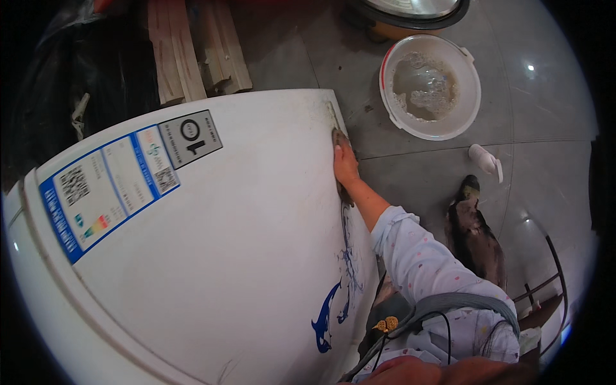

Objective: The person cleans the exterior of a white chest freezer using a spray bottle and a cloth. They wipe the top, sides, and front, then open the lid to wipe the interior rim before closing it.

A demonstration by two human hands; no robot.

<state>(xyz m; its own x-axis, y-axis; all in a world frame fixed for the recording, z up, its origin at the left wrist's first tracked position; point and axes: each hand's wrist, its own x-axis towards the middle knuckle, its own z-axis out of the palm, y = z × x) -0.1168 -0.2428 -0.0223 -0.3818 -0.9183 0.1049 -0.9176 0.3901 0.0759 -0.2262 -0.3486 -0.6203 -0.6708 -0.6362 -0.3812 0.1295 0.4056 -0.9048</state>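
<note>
My right hand (pixel 345 161) reaches across to the right-hand edge of a large white appliance (pixel 250 207), probably a refrigerator. Under its fingers and palm is a dirty brown cloth or pad (pixel 342 196), pressed on that edge and mostly hidden. Just beyond the fingertips, a yellowish grimy patch (pixel 331 111) marks the corner. Nearer to me, a blue dolphin print (pixel 326 317) and blue splash patterns (pixel 347 260) decorate the white surface. A blue-and-white energy label (pixel 110 190) and a grey sticker (pixel 191 138) bear writing at the far left. My left hand is out of view.
On the grey tile floor stands a white bucket (pixel 471 91) of cloudy, foamy water, beside a lidded pot (pixel 414 24). A white bottle (pixel 482 159) lies near my shoe (pixel 474 226). Wooden boards (pixel 175 53) and black plastic (pixel 110 62) lie behind the appliance; a metal frame (pixel 558 264) is at right.
</note>
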